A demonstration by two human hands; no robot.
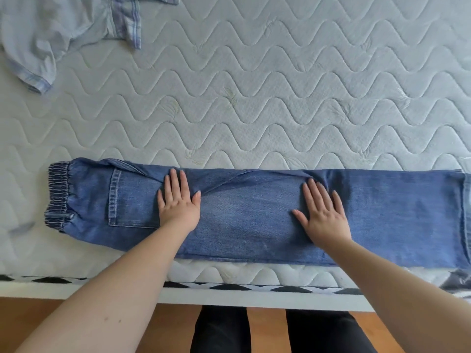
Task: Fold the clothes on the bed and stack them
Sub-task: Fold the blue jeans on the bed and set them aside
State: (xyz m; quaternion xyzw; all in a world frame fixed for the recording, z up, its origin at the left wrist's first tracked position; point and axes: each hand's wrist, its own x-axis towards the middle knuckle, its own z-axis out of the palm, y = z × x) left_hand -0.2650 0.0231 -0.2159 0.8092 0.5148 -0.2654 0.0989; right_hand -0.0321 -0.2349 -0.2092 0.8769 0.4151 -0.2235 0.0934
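The jeans (254, 212) lie flat along the near edge of the bed (254, 98), folded in half lengthwise, with the elastic waistband (58, 194) far to the left of the fingers and the leg ends running out of view to the right. The left hand (178, 200) and the right hand (323, 215) both press on the denim with straight, spread fingers (173, 179); neither grips anything. A small ridge of cloth sits just beyond the fingertips of each hand. Denim like this is probably rather heavy and stiff for cloth, so it should keep a crease and not slip much. I would take hold at the leg ends, thumb under and fingers on top, and carry them toward the waistband. A light shirt (51, 26) waits unfolded, well beyond the left hand.
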